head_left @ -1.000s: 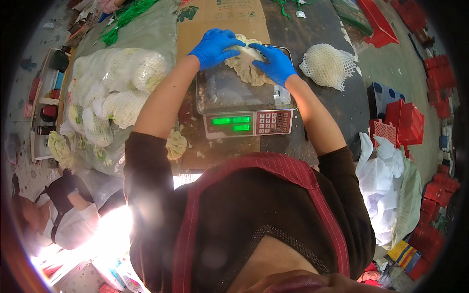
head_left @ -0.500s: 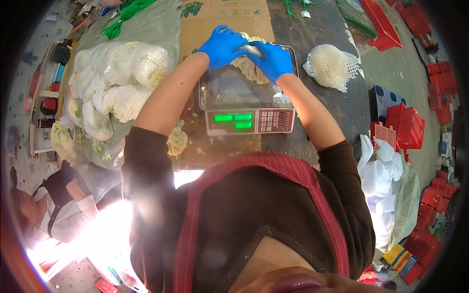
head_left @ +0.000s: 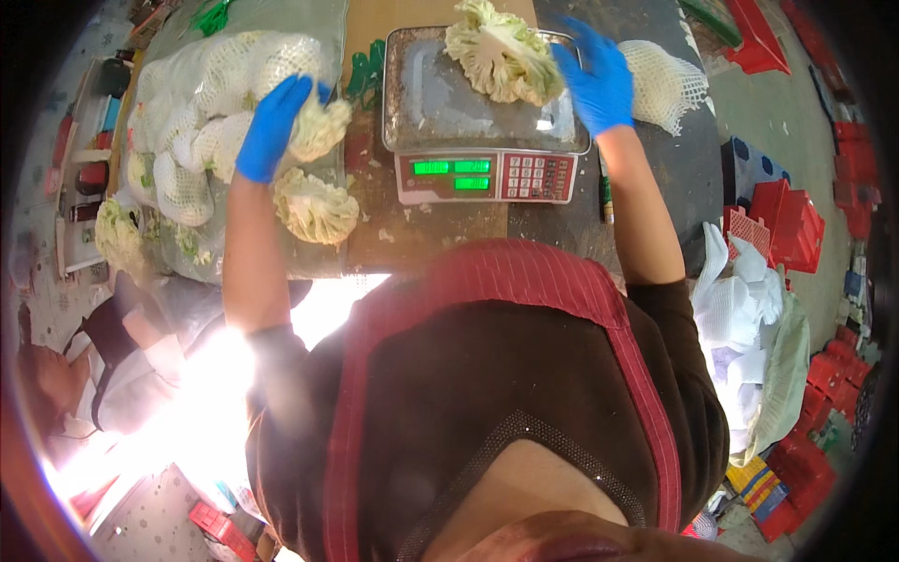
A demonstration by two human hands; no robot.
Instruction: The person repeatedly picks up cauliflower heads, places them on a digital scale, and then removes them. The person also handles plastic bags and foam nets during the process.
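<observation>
Both my hands wear blue gloves. My left hand (head_left: 272,131) is at the left, its fingers bent around the upper side of a pale, frilly cabbage-like head (head_left: 320,131); part of the grip is hidden. A second such head (head_left: 316,206) lies just nearer, on the table. Another frilly head (head_left: 501,56) rests on the metal pan of a digital scale (head_left: 403,112), toward its far side. My right hand (head_left: 599,89) is open beside that head, fingers spread, with the thumb side close to the leaves. The scale's green display is lit.
A clear bag of net-wrapped heads (head_left: 201,140) fills the left of the table. White foam netting (head_left: 665,84) lies right of the scale. Red crates (head_left: 782,225) and a sack of white foam sleeves (head_left: 749,318) stand at the right. Another person (head_left: 122,365) is at the lower left.
My hands have parted from the head on the scale. The left swung left to the heads beside the bag; the right moved slightly right and opened. The view has shifted.
</observation>
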